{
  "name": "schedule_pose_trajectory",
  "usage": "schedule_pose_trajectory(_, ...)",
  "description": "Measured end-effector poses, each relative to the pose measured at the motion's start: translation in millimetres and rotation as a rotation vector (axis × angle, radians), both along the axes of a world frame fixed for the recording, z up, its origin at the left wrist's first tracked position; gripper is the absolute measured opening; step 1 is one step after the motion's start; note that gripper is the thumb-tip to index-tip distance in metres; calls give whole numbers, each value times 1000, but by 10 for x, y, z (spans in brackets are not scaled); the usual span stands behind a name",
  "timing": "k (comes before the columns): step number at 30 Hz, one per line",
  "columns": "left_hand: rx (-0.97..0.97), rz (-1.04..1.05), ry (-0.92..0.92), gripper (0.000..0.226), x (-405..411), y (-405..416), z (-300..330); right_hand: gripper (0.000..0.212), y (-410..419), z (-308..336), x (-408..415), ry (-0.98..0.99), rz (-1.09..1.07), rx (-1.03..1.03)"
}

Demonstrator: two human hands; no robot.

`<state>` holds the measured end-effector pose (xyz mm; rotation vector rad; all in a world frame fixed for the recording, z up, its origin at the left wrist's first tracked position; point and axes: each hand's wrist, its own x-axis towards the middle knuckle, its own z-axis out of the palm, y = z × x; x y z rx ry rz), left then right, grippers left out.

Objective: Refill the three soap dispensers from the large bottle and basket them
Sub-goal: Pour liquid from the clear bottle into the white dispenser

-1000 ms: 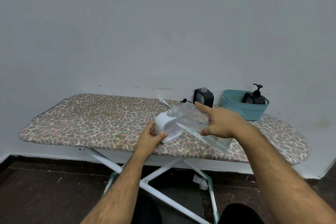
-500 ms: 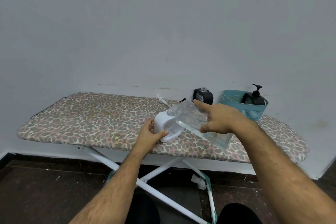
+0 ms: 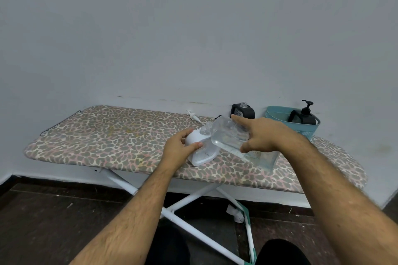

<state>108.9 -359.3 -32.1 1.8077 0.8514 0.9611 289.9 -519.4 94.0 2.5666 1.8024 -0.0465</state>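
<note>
Both my hands grip: left hand (image 3: 179,150) steadies the white dispenser (image 3: 199,153), right hand (image 3: 261,135) tilts the clear bottle (image 3: 231,139) over the leopard-print ironing board (image 3: 112,135).

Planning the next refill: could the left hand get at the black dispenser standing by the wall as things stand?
Probably not yet. The left hand is steadying the white dispenser, and the tilted large bottle in the right hand lies across the path to the black dispenser.

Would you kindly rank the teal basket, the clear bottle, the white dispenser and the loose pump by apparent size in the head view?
1. clear bottle
2. teal basket, though farther away, so unsure
3. white dispenser
4. loose pump
</note>
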Motion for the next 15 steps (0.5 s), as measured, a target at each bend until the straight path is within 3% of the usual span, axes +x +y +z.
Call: schedule_pose_trajectory(15, -1, -3, -16, 66, -12, -16, -19, 98, 40, 138, -14, -25, 22, -48)
